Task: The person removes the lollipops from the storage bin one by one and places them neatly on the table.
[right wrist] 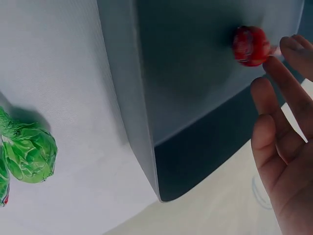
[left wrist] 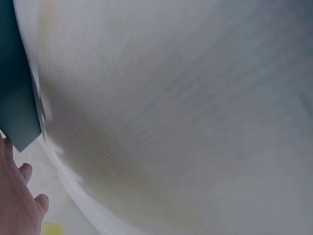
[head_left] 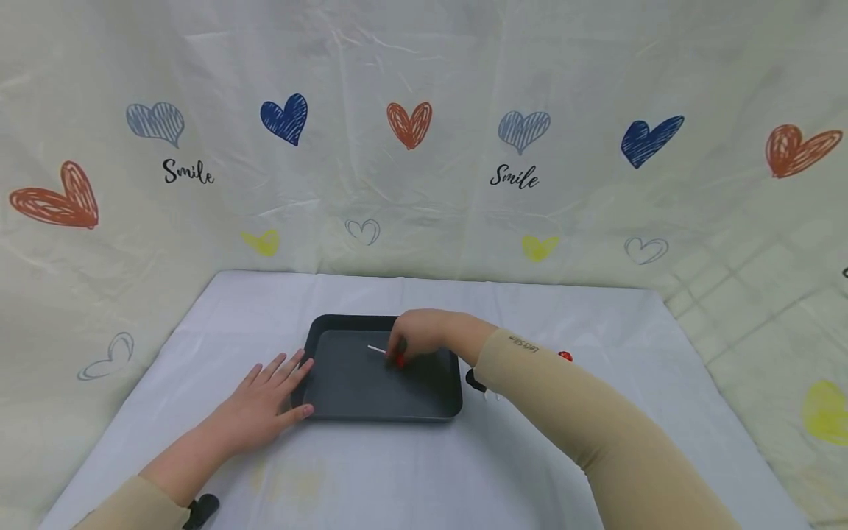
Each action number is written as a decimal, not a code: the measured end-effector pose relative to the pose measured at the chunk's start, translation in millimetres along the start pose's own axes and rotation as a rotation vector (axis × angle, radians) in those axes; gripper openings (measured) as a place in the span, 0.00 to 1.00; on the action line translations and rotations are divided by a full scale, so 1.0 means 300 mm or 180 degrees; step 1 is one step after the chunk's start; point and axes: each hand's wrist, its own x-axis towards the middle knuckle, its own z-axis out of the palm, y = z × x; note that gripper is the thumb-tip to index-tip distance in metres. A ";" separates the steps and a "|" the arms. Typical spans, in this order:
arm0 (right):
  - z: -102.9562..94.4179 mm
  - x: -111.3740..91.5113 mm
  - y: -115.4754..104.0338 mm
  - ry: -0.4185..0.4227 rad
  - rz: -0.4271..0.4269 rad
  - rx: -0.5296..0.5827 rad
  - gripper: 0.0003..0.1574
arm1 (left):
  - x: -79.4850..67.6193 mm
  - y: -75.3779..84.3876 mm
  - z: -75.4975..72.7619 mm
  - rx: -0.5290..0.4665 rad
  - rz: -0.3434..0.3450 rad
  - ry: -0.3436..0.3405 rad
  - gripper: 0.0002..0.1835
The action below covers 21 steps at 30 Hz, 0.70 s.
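Observation:
A dark grey tray (head_left: 358, 408) lies on the white-covered table. My left hand (head_left: 270, 405) rests at its left side, fingers spread and straight, fingertips over the rim; in the left wrist view, that hand (left wrist: 19, 191) shows beside the tray's corner (left wrist: 22, 122). Reaching over the tray from the right, my right hand (head_left: 424, 335) pinches a red-wrapped lollipop (right wrist: 251, 46) between thumb and fingertips. The lollipop's white stick (head_left: 376, 349) points left in the head view. In the right wrist view the thumb and forefinger meet at the wrapper's end, close over the tray floor.
Green-wrapped candies (right wrist: 32, 154) lie on the cloth outside the tray in the right wrist view. Another red-wrapped piece (head_left: 565, 355) peeks out behind my right sleeve (head_left: 583, 412). A white curtain (head_left: 424, 199) printed with hearts hangs behind the table.

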 end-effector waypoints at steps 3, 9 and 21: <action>-0.005 -0.003 0.004 0.0038 0.0067 0.0085 0.17 | 0.001 -0.004 0.002 0.0010 -0.0010 -0.0030 0.45; -0.002 0.003 0.019 0.0147 0.0291 0.0079 0.17 | 0.003 -0.018 0.018 0.0013 0.0007 0.0027 0.45; 0.020 0.010 0.038 -0.0001 0.0414 0.0085 0.10 | -0.001 -0.022 0.024 -0.0060 0.0096 0.0157 0.45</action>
